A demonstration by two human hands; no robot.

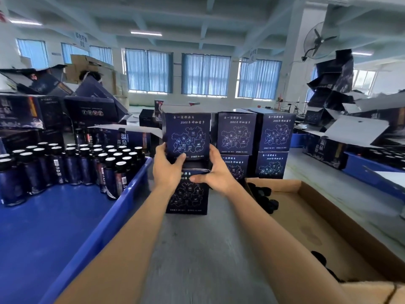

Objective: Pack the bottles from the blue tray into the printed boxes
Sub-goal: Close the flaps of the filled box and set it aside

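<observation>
You hold a printed box (187, 137) in both hands, directly over a second box (189, 195) standing mid-tabletop (197, 249). Your left hand (168, 170) curls round its lower left corner, and your right hand (215, 172) grips its right side. The bottles (87, 163) stand upright in the blue tray (65, 220) at the tabletop's left edge.

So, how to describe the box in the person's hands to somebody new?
Right of the blue tray stand three stacks of dark boxes printed with a map. It is the top box of the nearest stack, the only one that the left hand and the right hand grip.
</observation>
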